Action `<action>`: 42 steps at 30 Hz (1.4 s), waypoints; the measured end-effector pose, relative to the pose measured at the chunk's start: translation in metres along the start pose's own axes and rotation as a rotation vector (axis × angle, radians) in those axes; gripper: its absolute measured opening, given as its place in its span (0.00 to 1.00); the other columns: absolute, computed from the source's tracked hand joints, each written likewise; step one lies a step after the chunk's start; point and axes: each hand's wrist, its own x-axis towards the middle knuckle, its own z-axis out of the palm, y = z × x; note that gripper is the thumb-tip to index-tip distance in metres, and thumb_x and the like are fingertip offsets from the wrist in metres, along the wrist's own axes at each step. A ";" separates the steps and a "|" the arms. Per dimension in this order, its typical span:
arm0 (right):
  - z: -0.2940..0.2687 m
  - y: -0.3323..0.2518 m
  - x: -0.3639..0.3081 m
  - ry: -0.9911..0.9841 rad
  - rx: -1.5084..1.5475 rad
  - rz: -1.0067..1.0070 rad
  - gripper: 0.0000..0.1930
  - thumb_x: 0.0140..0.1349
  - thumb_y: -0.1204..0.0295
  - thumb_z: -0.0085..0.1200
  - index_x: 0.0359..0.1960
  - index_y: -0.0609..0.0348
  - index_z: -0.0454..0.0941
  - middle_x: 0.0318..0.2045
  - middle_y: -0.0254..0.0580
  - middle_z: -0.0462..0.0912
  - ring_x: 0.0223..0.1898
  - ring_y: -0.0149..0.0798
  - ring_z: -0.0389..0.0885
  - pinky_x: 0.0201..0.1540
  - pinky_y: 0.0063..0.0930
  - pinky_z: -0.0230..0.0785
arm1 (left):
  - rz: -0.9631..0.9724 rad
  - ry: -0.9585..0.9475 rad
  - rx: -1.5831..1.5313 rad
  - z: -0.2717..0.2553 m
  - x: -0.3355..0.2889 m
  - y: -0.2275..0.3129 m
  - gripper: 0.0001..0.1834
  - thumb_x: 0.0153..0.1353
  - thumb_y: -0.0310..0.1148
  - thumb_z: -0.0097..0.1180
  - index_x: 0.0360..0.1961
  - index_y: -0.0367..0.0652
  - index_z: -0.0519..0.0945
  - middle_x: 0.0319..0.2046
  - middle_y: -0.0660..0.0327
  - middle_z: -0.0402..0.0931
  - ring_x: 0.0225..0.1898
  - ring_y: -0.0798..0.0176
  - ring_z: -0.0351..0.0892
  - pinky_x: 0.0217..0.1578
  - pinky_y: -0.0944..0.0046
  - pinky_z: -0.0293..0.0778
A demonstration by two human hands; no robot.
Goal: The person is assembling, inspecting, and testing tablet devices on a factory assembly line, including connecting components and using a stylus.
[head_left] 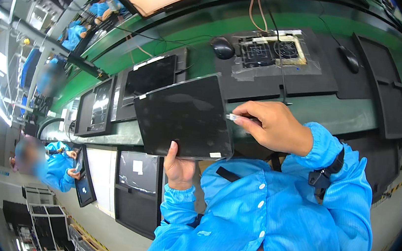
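My left hand (179, 168) grips a black tablet (182, 116) by its lower edge, the thumb lying on the front and the fingers hidden behind. The tablet is tilted, its screen dark and glossy, with clear film showing past the edges and a small white label at the lower right corner. At its right edge, my right hand (276, 128) pinches a small white piece (232, 117) between thumb and forefinger. That piece touches or nearly touches the tablet's side; whether it is a plug or a tab is too small to tell.
Beyond the tablet, a fixture (274, 49) with taped film sits on a dark mat between two black mice (222, 47) (349, 59). Black trays stand at right (386, 87) and left (95, 106). Another dark screen (151, 75) lies behind. A co-worker (60, 164) holds a device at left.
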 end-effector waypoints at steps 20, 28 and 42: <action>-0.013 0.034 -0.057 0.324 0.869 0.388 0.23 0.75 0.65 0.51 0.66 0.63 0.66 0.50 0.40 0.80 0.49 0.31 0.80 0.56 0.28 0.72 | -0.111 -0.127 -0.046 0.072 0.016 -0.069 0.17 0.76 0.32 0.50 0.63 0.41 0.74 0.60 0.56 0.77 0.63 0.55 0.75 0.65 0.50 0.70; -0.108 0.086 -0.100 0.658 0.904 0.559 0.15 0.76 0.66 0.50 0.51 0.66 0.79 0.45 0.41 0.87 0.45 0.34 0.86 0.52 0.29 0.78 | -0.684 -0.930 1.098 0.130 0.033 -0.058 0.14 0.71 0.36 0.62 0.45 0.35 0.86 0.39 0.59 0.86 0.38 0.67 0.84 0.44 0.65 0.80; -0.144 0.199 -0.042 0.642 0.868 0.661 0.14 0.76 0.66 0.50 0.50 0.63 0.80 0.43 0.39 0.86 0.44 0.36 0.85 0.51 0.38 0.78 | 0.465 -0.622 1.953 0.133 0.164 -0.134 0.69 0.43 0.69 0.73 0.75 0.33 0.56 0.74 0.33 0.50 0.78 0.36 0.44 0.77 0.44 0.39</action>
